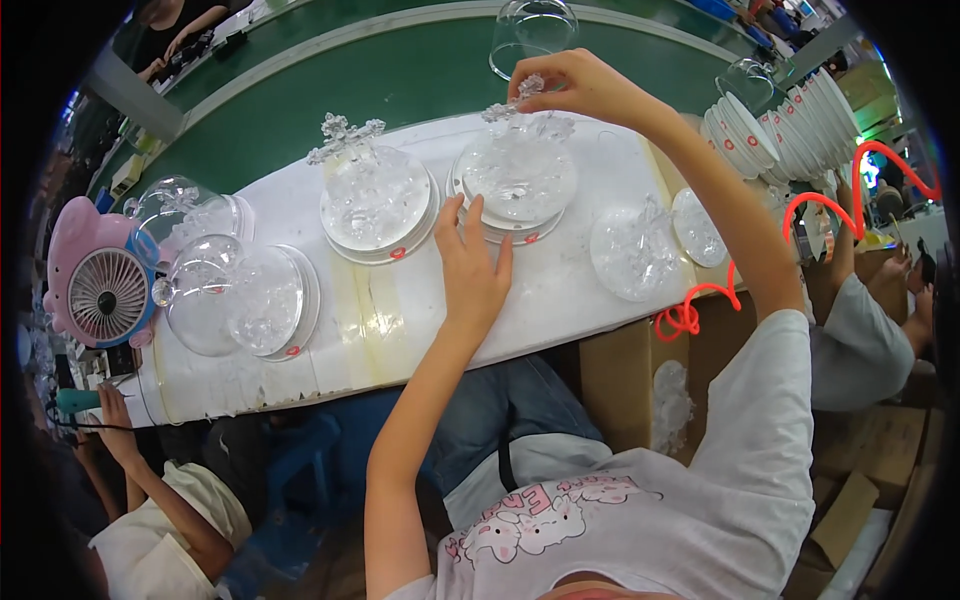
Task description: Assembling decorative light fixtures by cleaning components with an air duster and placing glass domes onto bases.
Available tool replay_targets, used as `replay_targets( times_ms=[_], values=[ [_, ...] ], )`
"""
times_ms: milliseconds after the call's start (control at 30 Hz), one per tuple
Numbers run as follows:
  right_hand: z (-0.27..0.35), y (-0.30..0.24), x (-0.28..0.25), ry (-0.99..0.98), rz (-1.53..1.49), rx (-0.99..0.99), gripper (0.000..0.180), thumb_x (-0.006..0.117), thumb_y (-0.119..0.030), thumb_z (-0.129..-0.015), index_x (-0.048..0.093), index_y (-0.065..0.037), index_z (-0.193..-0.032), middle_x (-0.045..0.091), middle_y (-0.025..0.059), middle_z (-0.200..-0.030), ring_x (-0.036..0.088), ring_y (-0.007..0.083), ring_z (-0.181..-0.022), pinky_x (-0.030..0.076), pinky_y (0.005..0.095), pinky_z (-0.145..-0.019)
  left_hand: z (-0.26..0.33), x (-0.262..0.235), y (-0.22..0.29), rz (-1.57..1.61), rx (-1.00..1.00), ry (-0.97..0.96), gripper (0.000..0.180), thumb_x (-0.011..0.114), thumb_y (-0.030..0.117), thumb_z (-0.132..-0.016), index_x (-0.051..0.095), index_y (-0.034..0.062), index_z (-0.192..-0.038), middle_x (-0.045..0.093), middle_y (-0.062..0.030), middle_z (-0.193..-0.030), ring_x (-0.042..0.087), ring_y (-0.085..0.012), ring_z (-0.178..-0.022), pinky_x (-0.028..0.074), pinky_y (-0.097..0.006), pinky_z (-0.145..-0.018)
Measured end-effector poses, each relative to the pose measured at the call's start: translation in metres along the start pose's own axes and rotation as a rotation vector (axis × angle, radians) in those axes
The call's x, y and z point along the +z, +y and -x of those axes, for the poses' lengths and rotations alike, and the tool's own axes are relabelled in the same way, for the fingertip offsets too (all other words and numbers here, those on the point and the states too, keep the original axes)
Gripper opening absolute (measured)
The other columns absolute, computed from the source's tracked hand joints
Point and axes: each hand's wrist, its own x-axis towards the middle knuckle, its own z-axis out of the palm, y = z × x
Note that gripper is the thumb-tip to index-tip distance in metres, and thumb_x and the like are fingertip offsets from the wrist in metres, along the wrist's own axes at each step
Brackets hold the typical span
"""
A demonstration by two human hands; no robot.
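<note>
While splaying left hand (473, 285) against round base (552, 222), 7 o'clock | pinching clear snowflake (531, 88) with right hand (580, 86), 12 o'clock

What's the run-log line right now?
left hand: at rim of round white plastic-looking base | right hand: pinching clear plastic-looking snowflake ornament | beyond: clear dome-shaped cover

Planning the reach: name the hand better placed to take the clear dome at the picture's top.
Likely the right hand: it is beside the clear dome, though pinching a clear ornament; the left hand is farther back, at a round base.
</note>
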Motion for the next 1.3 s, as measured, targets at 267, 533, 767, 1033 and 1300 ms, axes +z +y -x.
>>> replay_targets(
  times_ms=[267, 533, 767, 1033, 1300],
  values=[
    [-0.011, -0.010, 0.014, -0.006, 0.052, 0.035, 0.014, 0.066, -0.021, -0.078, 0.063, -0.009, -0.085, 0.061, 0.0045, -0.074, 0.055, 0.0133, -0.066, 0.045, 0.0246, -0.063, 0.000, -0.001, -0.003, 0.041, -0.036, -0.041, 0.051, 0.061, 0.010, -0.080, 0.039, -0.0024, -0.124, 0.033, -0.0262, -0.126, 0.038, -0.0424, -0.115, 0.037, -0.042, -0.093],
    [-0.007, -0.005, 0.012, 0.047, 0.063, 0.032, 0.014, 0.065, -0.020, -0.077, 0.063, -0.009, -0.086, 0.063, 0.0050, -0.075, 0.056, 0.0141, -0.065, 0.045, 0.0243, -0.063, -0.001, -0.001, -0.004, 0.029, -0.039, -0.045, 0.051, 0.061, 0.011, -0.080, 0.038, -0.0034, -0.124, 0.035, -0.0258, -0.125, 0.039, -0.0419, -0.114, 0.036, -0.042, -0.093],
    [-0.004, -0.019, 0.016, 0.052, 0.070, 0.062, 0.014, 0.065, -0.020, -0.077, 0.063, -0.011, -0.087, 0.063, 0.0056, -0.073, 0.056, 0.0137, -0.064, 0.044, 0.0246, -0.060, -0.002, -0.002, -0.003, 0.033, -0.062, -0.045, 0.052, 0.063, 0.009, -0.079, 0.039, -0.0033, -0.124, 0.034, -0.0261, -0.127, 0.039, -0.0426, -0.115, 0.036, -0.042, -0.094],
    [-0.002, -0.012, 0.020, 0.005, 0.110, 0.126, 0.015, 0.065, -0.026, -0.076, 0.063, -0.016, -0.087, 0.065, 0.0048, -0.084, 0.062, 0.0204, -0.073, 0.048, 0.0303, -0.068, -0.001, -0.003, -0.003, 0.021, -0.070, -0.063, 0.049, 0.063, 0.010, -0.079, 0.042, -0.0030, -0.121, 0.035, -0.0250, -0.127, 0.039, -0.0420, -0.115, 0.035, -0.042, -0.095],
    [0.003, -0.003, 0.030, 0.085, 0.147, 0.110, 0.016, 0.064, -0.027, -0.076, 0.062, -0.015, -0.088, 0.066, 0.0053, -0.080, 0.062, 0.0210, -0.071, 0.047, 0.0301, -0.065, -0.002, 0.000, -0.004, 0.012, -0.038, -0.070, 0.049, 0.062, 0.010, -0.080, 0.041, -0.0036, -0.122, 0.038, -0.0241, -0.126, 0.038, -0.0402, -0.117, 0.034, -0.041, -0.096]
  ],
)
